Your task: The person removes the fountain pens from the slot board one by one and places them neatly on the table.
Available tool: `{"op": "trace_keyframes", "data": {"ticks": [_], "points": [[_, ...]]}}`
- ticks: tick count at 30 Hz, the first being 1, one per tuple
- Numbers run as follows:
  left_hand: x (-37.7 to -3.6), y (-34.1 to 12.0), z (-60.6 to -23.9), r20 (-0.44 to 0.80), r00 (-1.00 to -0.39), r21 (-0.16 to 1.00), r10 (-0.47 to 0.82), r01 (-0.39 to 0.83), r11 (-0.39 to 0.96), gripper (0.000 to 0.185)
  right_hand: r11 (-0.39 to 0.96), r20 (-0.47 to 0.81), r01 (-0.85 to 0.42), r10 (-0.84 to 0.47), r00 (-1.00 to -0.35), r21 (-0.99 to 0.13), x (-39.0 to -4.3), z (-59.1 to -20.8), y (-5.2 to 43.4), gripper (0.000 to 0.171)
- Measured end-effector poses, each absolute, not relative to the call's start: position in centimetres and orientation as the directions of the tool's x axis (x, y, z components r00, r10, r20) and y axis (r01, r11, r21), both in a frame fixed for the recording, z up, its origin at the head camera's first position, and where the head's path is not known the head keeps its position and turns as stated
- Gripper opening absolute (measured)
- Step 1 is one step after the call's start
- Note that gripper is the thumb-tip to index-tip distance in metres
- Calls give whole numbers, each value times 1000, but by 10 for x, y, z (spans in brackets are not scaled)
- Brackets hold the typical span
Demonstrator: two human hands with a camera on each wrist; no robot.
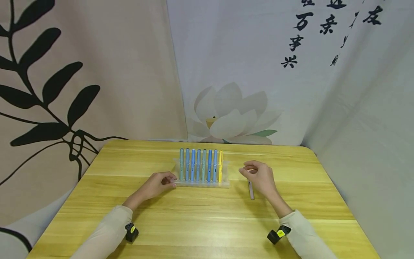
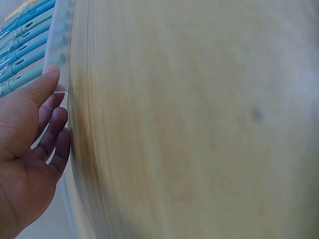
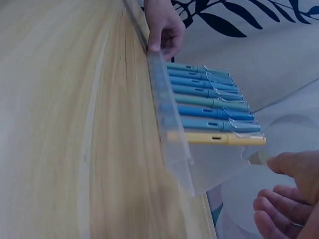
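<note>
Behind a yellow wood-grain desk (image 1: 194,226) hangs a pale cloth backdrop (image 1: 129,72) printed with black leaves, a white lotus and brush characters. To the right of the clear plastic pen rack (image 1: 225,184), the right hand (image 1: 261,178) has its thumb and fingertips drawn together on one end of a slim pale pinkish-grey pen (image 1: 251,191); whether the other end touches the desk I cannot tell. The left hand (image 1: 157,185), fingers partly curled, pinches the rack's left end. Within the rack stand seven blue and green pens (image 1: 198,165) in a row, then one bright yellow pen (image 1: 221,166) on their right.
</note>
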State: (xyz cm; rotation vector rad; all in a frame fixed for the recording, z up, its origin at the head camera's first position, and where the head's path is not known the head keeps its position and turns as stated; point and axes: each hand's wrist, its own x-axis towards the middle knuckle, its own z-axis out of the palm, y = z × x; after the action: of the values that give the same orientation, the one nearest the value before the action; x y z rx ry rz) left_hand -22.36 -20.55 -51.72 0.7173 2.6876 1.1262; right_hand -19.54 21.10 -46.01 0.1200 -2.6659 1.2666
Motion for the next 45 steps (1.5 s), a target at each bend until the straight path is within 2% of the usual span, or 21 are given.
{"op": "trace_keyframes", "data": {"ticks": [28,38,45], "points": [[-225,-207,-520,58,-874,720,483,372,586,20,432,186,-188,-48,-981,-882,-219,-496,152,32],[-225,-206,-519,54,-874,727,483,366,582,20,446,164,-158,-25,-986,-881,-225,-500,144,35],[-226,-207,-520,57,-873,727,485,369,579,20,466,183,-161,1,-983,-870,-226,-500,142,30]]}}
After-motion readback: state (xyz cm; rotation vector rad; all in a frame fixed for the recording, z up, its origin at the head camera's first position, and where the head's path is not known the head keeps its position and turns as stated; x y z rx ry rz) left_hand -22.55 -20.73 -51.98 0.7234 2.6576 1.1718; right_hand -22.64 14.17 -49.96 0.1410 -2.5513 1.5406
